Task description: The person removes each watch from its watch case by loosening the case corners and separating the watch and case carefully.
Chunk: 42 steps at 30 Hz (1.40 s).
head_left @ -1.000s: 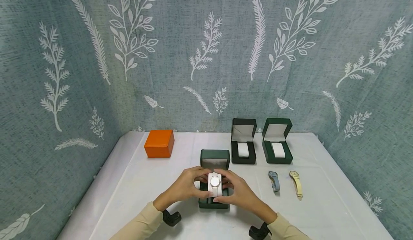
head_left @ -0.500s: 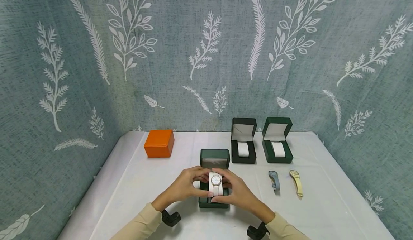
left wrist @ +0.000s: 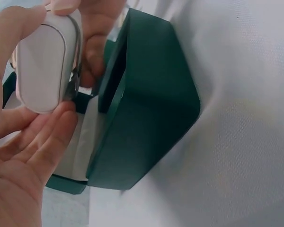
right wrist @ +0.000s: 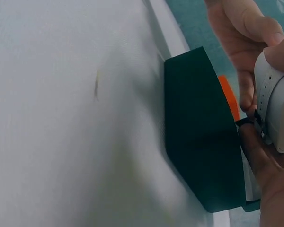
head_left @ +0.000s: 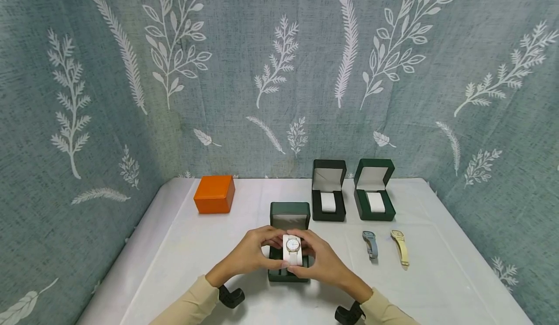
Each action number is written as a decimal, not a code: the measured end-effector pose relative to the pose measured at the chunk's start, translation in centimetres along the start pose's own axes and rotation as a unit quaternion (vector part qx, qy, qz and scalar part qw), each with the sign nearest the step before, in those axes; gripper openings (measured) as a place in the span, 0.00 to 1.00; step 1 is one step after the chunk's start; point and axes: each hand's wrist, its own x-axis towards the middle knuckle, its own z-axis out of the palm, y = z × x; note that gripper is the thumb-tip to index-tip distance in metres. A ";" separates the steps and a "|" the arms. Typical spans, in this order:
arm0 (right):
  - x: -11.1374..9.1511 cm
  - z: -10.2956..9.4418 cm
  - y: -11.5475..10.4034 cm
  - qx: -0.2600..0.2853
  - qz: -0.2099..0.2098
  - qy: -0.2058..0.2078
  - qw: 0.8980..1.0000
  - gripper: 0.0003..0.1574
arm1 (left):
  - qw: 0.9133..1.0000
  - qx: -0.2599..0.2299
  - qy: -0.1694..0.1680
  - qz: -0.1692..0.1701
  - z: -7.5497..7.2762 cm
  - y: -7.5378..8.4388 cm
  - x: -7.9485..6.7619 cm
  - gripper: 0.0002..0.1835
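A white-strapped watch (head_left: 293, 245) is wrapped round a white watch cushion (left wrist: 41, 68), held in both hands over an open green watch box (head_left: 289, 277). My left hand (head_left: 250, 252) grips the cushion from the left with thumb and fingers. From the other side my right hand (head_left: 322, 259) holds it the same way. Holes in the strap (right wrist: 266, 90) show in the right wrist view. The box's raised lid (head_left: 290, 213) stands behind the hands, and the hands partly hide its base.
An orange box (head_left: 214, 194) stands at the back left. Behind to the right are an open black watch box (head_left: 329, 215) and another open green box (head_left: 376, 214), each with a white cushion. A blue watch (head_left: 370, 245) and a yellow watch (head_left: 400, 247) lie at right.
The watch and cushion have tilted slightly in the hands, so the dial, blank with glare at first, now shows its markings. Both hands keep their grip in nearly the same place.
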 end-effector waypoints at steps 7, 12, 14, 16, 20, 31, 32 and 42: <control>0.0 -0.1 -0.1 0.040 0.019 -0.011 0.999 0.48 | 1.000 -0.007 0.003 0.002 0.0 0.1 0.1 0.35; -0.1 -0.1 -0.1 0.050 0.028 -0.010 0.998 0.46 | 1.000 -0.011 0.002 0.002 0.0 0.1 0.1 0.35; -0.1 -0.1 -0.1 0.046 0.019 -0.011 0.999 0.45 | 1.000 -0.009 0.001 0.001 0.1 0.1 0.1 0.35; -0.1 -0.1 -0.1 0.044 0.013 -0.011 0.999 0.44 | 1.000 -0.010 0.001 0.001 0.1 0.1 0.0 0.34; -0.1 -0.1 0.0 0.039 0.006 -0.015 0.999 0.43 | 1.000 -0.007 0.000 0.006 0.2 -0.1 0.0 0.33; -0.5 -0.5 -0.2 0.038 0.026 -0.001 0.999 0.45 | 1.000 -0.007 0.008 0.023 0.2 -0.1 -0.1 0.32; -0.5 -0.5 -0.2 0.037 0.028 0.002 0.999 0.45 | 1.000 -0.006 0.008 0.022 0.2 -0.2 -0.1 0.32; -0.5 -0.9 -0.2 0.012 0.013 -0.017 1.000 0.46 | 1.000 0.003 -0.002 0.005 0.0 -0.2 0.0 0.34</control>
